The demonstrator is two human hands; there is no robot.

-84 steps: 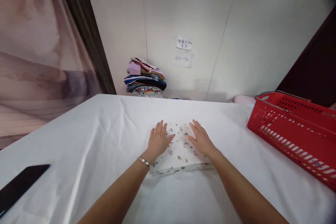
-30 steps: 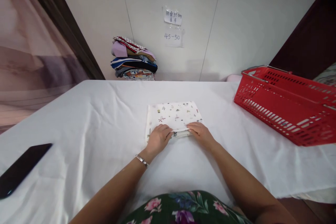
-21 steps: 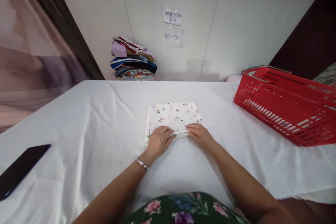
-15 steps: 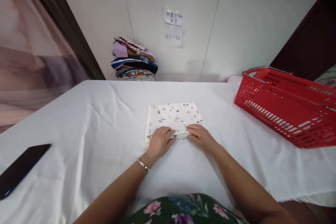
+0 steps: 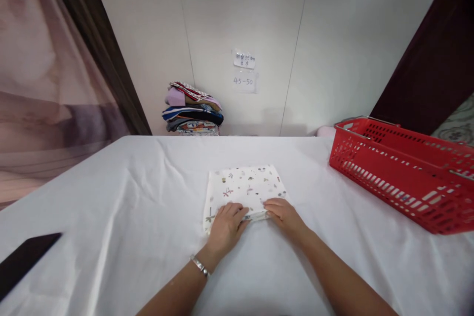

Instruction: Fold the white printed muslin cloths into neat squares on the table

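Observation:
A folded white cloth (image 5: 246, 185) with small printed plants and figures lies flat on the white-covered table (image 5: 155, 237). My left hand (image 5: 226, 224) grips its near edge left of centre, thumb below and fingers on top. On the right part of the same edge, my right hand (image 5: 284, 215) pinches the cloth between thumb and fingers. Folded layers show at the edge between the two hands. A silver bracelet (image 5: 200, 265) is on my left wrist.
A red plastic basket (image 5: 392, 173) with metal handles stands on the right. At the left edge lies a dark phone-like slab (image 5: 27, 261). Beyond the far edge is a stack of folded fabrics (image 5: 194, 111), against a wall with paper signs (image 5: 244, 71).
The camera view has tilted upward, so everything appears lower in the picture. Both hands keep their hold on the near edge of the cloth, which looks unchanged.

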